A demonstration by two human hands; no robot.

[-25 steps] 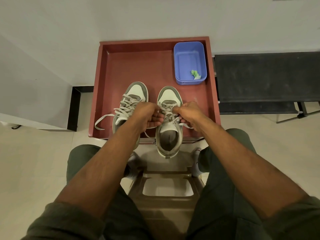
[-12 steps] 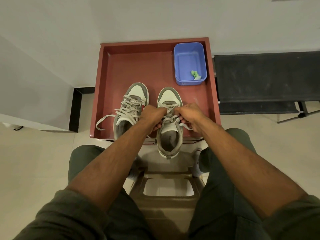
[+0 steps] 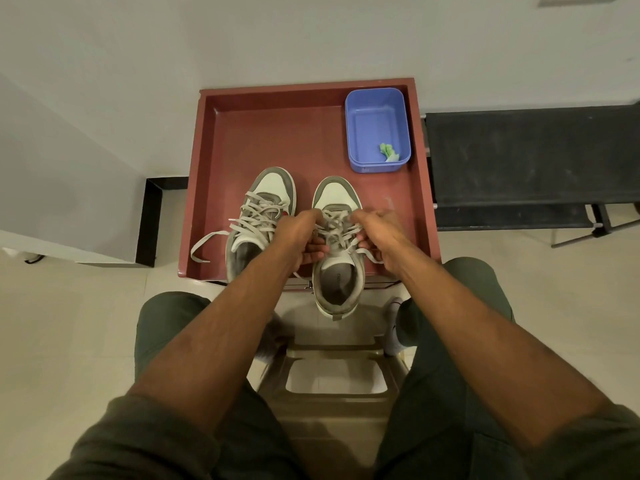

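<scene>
Right now my left hand [image 3: 300,237] and right hand [image 3: 382,234] each pinch the laces [image 3: 336,224] of the sneaker [image 3: 337,280] at the 6 o'clock edge of the table [image 3: 277,140], heel overhanging, so I judge a hard, uneven tug could drag it off or jam a crossing.

A single wide-angle camera worn on the person's head looks forward and steeply down, so the red desk [image 3: 277,140] fills the upper middle of the view, its far edge against the wall [image 3: 311,36] and its near edge just beyond the knees. It sits close: both forearms run up from the bottom corners to the left hand [image 3: 301,233] and right hand [image 3: 377,230], which meet on the laces [image 3: 337,226] at the desk's near edge, close to the view's centre. The lap and stool [image 3: 332,403] fill the bottom, with floor [image 3: 69,323] on either side.
</scene>
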